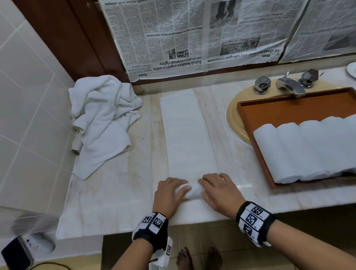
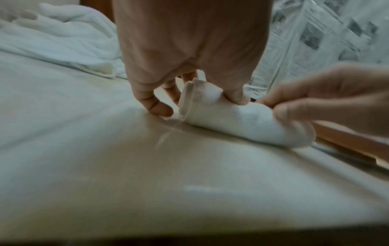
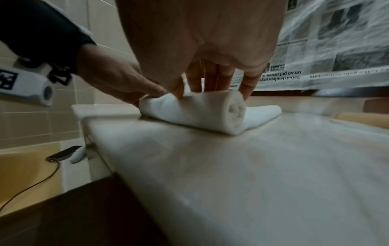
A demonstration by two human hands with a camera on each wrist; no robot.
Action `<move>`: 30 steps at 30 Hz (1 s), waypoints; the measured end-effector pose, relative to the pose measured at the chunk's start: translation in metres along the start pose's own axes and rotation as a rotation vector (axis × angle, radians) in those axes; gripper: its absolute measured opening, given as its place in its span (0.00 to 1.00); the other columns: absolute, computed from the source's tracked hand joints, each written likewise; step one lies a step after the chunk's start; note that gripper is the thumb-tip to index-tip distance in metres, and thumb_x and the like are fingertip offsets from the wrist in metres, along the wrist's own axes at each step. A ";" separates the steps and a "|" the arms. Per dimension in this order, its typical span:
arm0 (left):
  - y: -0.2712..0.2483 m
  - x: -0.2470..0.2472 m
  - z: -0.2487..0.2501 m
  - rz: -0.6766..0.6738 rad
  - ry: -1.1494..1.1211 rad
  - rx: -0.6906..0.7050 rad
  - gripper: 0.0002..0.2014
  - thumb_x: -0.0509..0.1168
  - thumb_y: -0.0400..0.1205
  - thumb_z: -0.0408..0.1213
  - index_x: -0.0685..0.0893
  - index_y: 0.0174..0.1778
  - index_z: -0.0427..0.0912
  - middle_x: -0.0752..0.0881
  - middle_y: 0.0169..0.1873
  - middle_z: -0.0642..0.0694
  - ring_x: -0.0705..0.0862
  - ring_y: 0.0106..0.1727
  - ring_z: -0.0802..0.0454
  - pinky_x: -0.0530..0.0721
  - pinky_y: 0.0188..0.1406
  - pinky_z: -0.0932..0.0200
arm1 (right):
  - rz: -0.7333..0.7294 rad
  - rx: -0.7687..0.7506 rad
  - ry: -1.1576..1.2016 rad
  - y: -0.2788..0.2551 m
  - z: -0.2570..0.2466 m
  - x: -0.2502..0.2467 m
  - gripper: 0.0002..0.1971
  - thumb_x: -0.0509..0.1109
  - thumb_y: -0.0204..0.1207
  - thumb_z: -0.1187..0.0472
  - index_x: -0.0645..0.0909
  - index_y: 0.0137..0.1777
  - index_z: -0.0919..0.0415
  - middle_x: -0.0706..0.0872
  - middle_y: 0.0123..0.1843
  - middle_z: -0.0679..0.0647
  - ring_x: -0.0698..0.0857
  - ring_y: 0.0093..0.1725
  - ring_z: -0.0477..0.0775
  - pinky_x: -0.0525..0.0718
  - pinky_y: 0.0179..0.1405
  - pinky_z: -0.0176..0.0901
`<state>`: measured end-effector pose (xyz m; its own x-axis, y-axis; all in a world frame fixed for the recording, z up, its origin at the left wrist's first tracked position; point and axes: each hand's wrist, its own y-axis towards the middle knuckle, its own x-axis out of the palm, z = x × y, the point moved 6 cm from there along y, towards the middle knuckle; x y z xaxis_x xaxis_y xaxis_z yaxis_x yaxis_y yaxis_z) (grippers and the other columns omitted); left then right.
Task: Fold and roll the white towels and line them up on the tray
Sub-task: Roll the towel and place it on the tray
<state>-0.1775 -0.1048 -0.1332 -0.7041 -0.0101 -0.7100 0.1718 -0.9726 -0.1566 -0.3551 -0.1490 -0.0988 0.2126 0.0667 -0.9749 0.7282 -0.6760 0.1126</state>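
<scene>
Both hands curled on soft terry towel (image 1: 186, 134), near end a tight cylinder, glossy marble counter (image 1: 117, 192)

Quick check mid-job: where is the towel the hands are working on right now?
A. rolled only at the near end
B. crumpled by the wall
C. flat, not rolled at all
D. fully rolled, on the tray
A: the left hand and right hand hold a short roll at the near end of the folded towel, whose remaining length lies flat on the counter.
</scene>
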 end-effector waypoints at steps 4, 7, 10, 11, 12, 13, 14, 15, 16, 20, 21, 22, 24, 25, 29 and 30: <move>0.009 0.000 0.003 -0.019 0.034 -0.036 0.22 0.59 0.78 0.68 0.86 0.60 0.62 0.83 0.59 0.60 0.77 0.65 0.53 0.76 0.66 0.49 | -0.139 0.058 0.116 0.006 0.008 0.005 0.21 0.62 0.77 0.46 0.84 0.64 0.56 0.84 0.59 0.52 0.84 0.57 0.57 0.74 0.62 0.51; 0.001 -0.004 0.017 0.011 0.184 0.043 0.26 0.55 0.80 0.69 0.82 0.68 0.62 0.76 0.65 0.63 0.68 0.67 0.57 0.75 0.62 0.51 | -0.262 0.139 0.248 0.024 0.016 0.002 0.19 0.64 0.84 0.47 0.80 0.71 0.53 0.81 0.65 0.51 0.77 0.66 0.55 0.69 0.67 0.50; -0.004 -0.001 0.017 -0.008 0.199 0.101 0.34 0.49 0.77 0.73 0.80 0.70 0.59 0.78 0.66 0.61 0.68 0.69 0.56 0.74 0.62 0.54 | -0.354 0.198 0.323 0.032 0.021 0.002 0.18 0.64 0.84 0.47 0.81 0.70 0.53 0.83 0.65 0.53 0.79 0.66 0.57 0.72 0.67 0.51; -0.003 0.000 0.015 -0.019 0.178 0.087 0.35 0.48 0.76 0.72 0.81 0.70 0.58 0.79 0.65 0.59 0.69 0.70 0.55 0.74 0.62 0.54 | -0.346 0.240 0.389 0.030 0.024 0.001 0.19 0.64 0.84 0.47 0.81 0.70 0.54 0.84 0.66 0.54 0.80 0.66 0.57 0.73 0.68 0.51; -0.001 0.000 0.013 -0.030 0.145 0.055 0.35 0.48 0.76 0.72 0.81 0.70 0.58 0.80 0.65 0.58 0.70 0.70 0.53 0.74 0.63 0.53 | -0.317 0.280 0.462 0.029 0.027 0.001 0.19 0.65 0.84 0.47 0.80 0.70 0.54 0.85 0.65 0.54 0.81 0.65 0.57 0.75 0.67 0.50; 0.002 0.000 0.013 -0.040 0.115 0.029 0.35 0.48 0.76 0.72 0.82 0.69 0.57 0.80 0.64 0.57 0.71 0.70 0.53 0.74 0.64 0.51 | -0.271 0.307 0.500 0.027 0.030 0.002 0.18 0.64 0.85 0.48 0.78 0.70 0.54 0.86 0.63 0.55 0.83 0.63 0.58 0.76 0.65 0.50; 0.005 0.000 0.015 -0.047 0.098 0.008 0.33 0.50 0.76 0.71 0.82 0.68 0.56 0.81 0.64 0.56 0.71 0.69 0.52 0.74 0.65 0.49 | -0.212 0.305 0.479 0.024 0.029 0.001 0.18 0.62 0.86 0.49 0.77 0.71 0.54 0.87 0.61 0.55 0.84 0.61 0.59 0.78 0.62 0.50; 0.007 -0.001 0.016 -0.049 0.092 -0.004 0.30 0.54 0.79 0.69 0.82 0.68 0.55 0.81 0.64 0.54 0.71 0.69 0.51 0.74 0.66 0.49 | -0.149 0.268 0.368 0.023 0.025 -0.003 0.17 0.59 0.87 0.49 0.76 0.70 0.54 0.87 0.59 0.55 0.84 0.58 0.59 0.79 0.58 0.50; 0.010 0.000 0.016 -0.058 0.084 -0.019 0.26 0.58 0.82 0.66 0.82 0.68 0.54 0.82 0.63 0.53 0.72 0.68 0.50 0.73 0.66 0.49 | -0.075 0.197 0.241 0.019 0.019 -0.005 0.17 0.57 0.86 0.50 0.78 0.68 0.55 0.86 0.56 0.55 0.84 0.56 0.60 0.79 0.54 0.51; 0.017 0.005 0.007 -0.080 0.050 -0.089 0.26 0.55 0.81 0.67 0.86 0.62 0.54 0.86 0.57 0.51 0.77 0.65 0.47 0.75 0.63 0.49 | -0.071 0.043 0.092 0.002 0.006 0.005 0.24 0.69 0.73 0.43 0.80 0.64 0.55 0.84 0.56 0.52 0.84 0.52 0.55 0.84 0.47 0.49; 0.016 0.006 0.007 -0.086 0.080 -0.093 0.25 0.54 0.83 0.66 0.86 0.61 0.55 0.86 0.57 0.51 0.77 0.65 0.46 0.75 0.63 0.47 | -0.102 0.047 0.139 0.001 0.009 0.010 0.25 0.69 0.73 0.43 0.79 0.66 0.55 0.83 0.57 0.52 0.83 0.53 0.55 0.83 0.49 0.49; 0.015 0.007 0.009 -0.085 0.119 -0.083 0.23 0.54 0.84 0.64 0.86 0.63 0.56 0.85 0.59 0.52 0.77 0.67 0.45 0.75 0.63 0.46 | -0.116 0.070 0.203 0.001 0.013 0.012 0.24 0.68 0.75 0.43 0.79 0.67 0.55 0.83 0.59 0.51 0.83 0.56 0.56 0.82 0.53 0.50; 0.007 0.006 0.014 -0.076 0.165 -0.037 0.22 0.53 0.86 0.62 0.80 0.71 0.58 0.80 0.68 0.55 0.71 0.72 0.47 0.74 0.66 0.46 | -0.163 0.159 0.345 0.007 0.021 0.012 0.22 0.66 0.80 0.45 0.79 0.70 0.54 0.81 0.63 0.51 0.78 0.63 0.55 0.76 0.62 0.50; 0.001 0.004 0.018 -0.057 0.161 -0.002 0.25 0.53 0.85 0.64 0.76 0.74 0.59 0.75 0.72 0.57 0.67 0.73 0.49 0.73 0.67 0.47 | -0.190 0.192 0.390 0.010 0.023 0.012 0.22 0.67 0.81 0.46 0.79 0.71 0.54 0.80 0.64 0.50 0.76 0.65 0.54 0.73 0.65 0.49; -0.016 0.005 0.012 -0.037 0.212 0.142 0.31 0.51 0.79 0.71 0.73 0.76 0.63 0.72 0.73 0.58 0.65 0.74 0.53 0.72 0.65 0.49 | -0.328 0.243 0.465 0.014 0.028 0.015 0.22 0.67 0.81 0.44 0.81 0.68 0.57 0.76 0.61 0.51 0.74 0.64 0.52 0.72 0.68 0.47; -0.018 0.006 0.009 -0.050 0.243 0.149 0.31 0.52 0.79 0.70 0.73 0.76 0.64 0.73 0.73 0.58 0.65 0.74 0.53 0.72 0.65 0.50 | -0.372 0.247 0.491 0.014 0.028 0.016 0.22 0.67 0.81 0.43 0.82 0.67 0.57 0.75 0.59 0.51 0.74 0.63 0.53 0.72 0.67 0.46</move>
<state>-0.1913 -0.0899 -0.1288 -0.5206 0.0776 -0.8503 0.0251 -0.9940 -0.1061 -0.3599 -0.1782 -0.1183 0.2907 0.6158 -0.7323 0.6518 -0.6878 -0.3195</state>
